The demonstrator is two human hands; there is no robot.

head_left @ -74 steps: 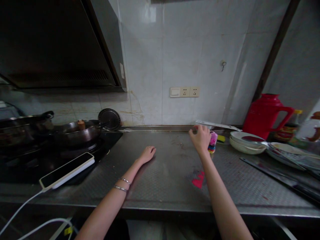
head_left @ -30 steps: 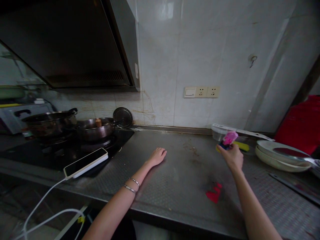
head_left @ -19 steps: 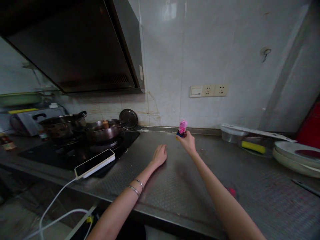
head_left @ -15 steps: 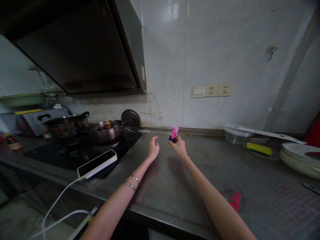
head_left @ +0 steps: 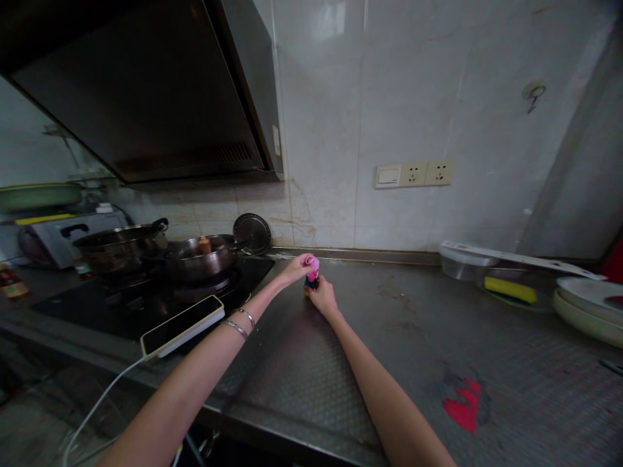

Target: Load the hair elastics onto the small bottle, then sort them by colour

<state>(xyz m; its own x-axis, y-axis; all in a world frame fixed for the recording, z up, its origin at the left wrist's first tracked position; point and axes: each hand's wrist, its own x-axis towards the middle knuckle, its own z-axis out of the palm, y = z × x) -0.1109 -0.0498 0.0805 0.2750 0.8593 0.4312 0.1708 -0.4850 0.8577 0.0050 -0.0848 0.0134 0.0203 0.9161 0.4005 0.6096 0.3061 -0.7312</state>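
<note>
A small object with a pink top and a dark, multicoloured lower part (head_left: 314, 266) is between my hands above the metal counter; its exact kind is too small to make out. My right hand (head_left: 324, 296) is closed around the lower part. From the left, my left hand (head_left: 296, 269) reaches over the pink top, its fingers closed on it. Two silver bangles (head_left: 241, 323) circle my left wrist.
On the left, two metal pans (head_left: 199, 257) sit on the black stove (head_left: 97, 305) under a range hood (head_left: 146, 97). A phone (head_left: 182, 326) with a cable lies nearby. Plates (head_left: 591, 314), a yellow item (head_left: 510, 290) and a clear container (head_left: 462, 264) stand right. A red patch (head_left: 464, 405) marks the counter (head_left: 403, 350).
My right hand has moved left with the pink-topped object. My left hand, apart from it before, has come over and closed on its pink top.
</note>
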